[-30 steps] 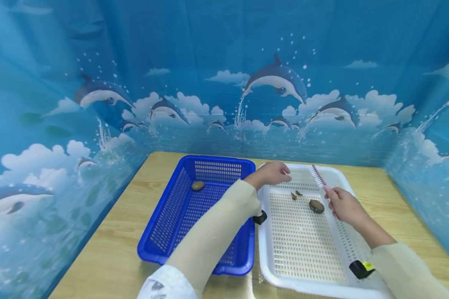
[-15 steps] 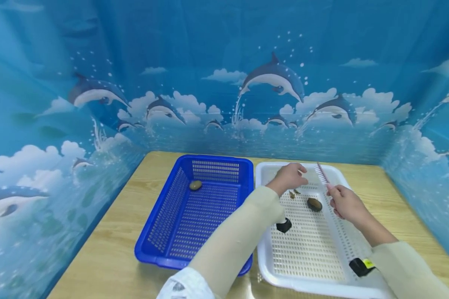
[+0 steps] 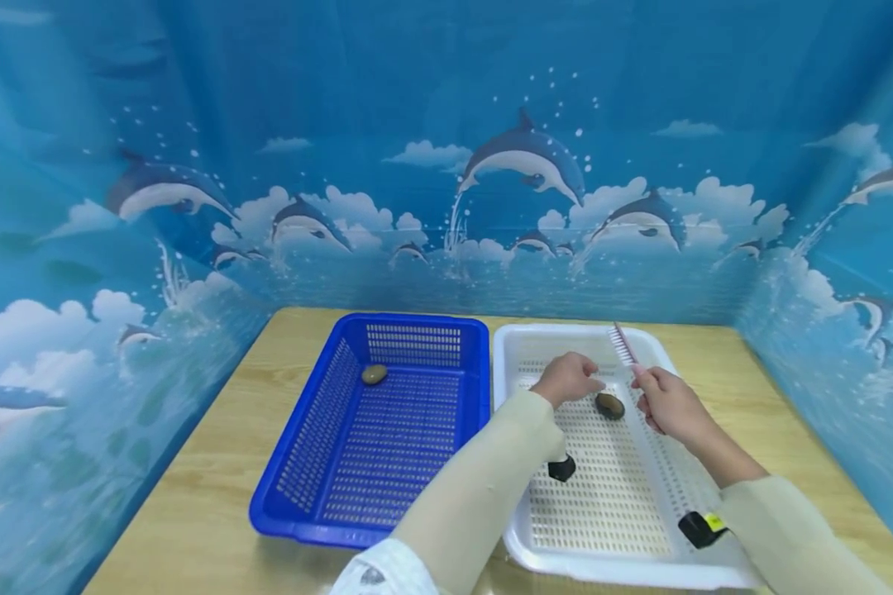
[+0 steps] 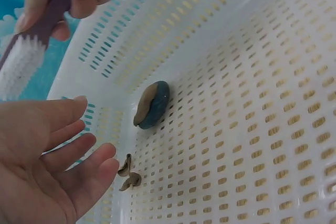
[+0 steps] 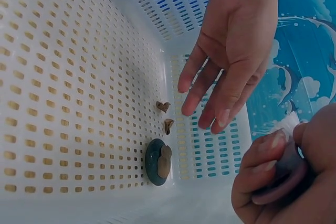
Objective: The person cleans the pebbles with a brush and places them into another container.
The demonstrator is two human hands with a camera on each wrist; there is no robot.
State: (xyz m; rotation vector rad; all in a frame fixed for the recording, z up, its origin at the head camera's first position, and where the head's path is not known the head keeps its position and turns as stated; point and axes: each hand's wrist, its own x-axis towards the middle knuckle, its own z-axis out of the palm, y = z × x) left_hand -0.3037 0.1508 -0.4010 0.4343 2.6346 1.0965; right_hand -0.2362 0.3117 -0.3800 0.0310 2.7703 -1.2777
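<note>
My right hand (image 3: pixel 671 405) grips the purple handle of a brush with white bristles (image 3: pixel 623 344), held above the right side of the white basket (image 3: pixel 599 512). Over that basket hovers my left hand (image 3: pixel 568 378), its fingers loosely bent with nothing between them. An abalone (image 4: pixel 152 104), brown flesh showing beside its blue-green shell, lies on the basket floor near the left fingertips, apart from them. Two small brown scraps (image 4: pixel 129 176) lie close to it; the left hand hides them in the head view.
To the left stands a blue basket (image 3: pixel 402 430) with one smooth, oval, olive-brown thing (image 3: pixel 374 374) at its far left. Both baskets rest on a wooden table (image 3: pixel 216 430). A blue dolphin-print sheet (image 3: pixel 387 165) hangs behind and at the sides.
My left hand has moved right from the white basket's left rim, then lower and nearer the abalone. The right hand keeps its hold on the brush. The head view has turned slightly right.
</note>
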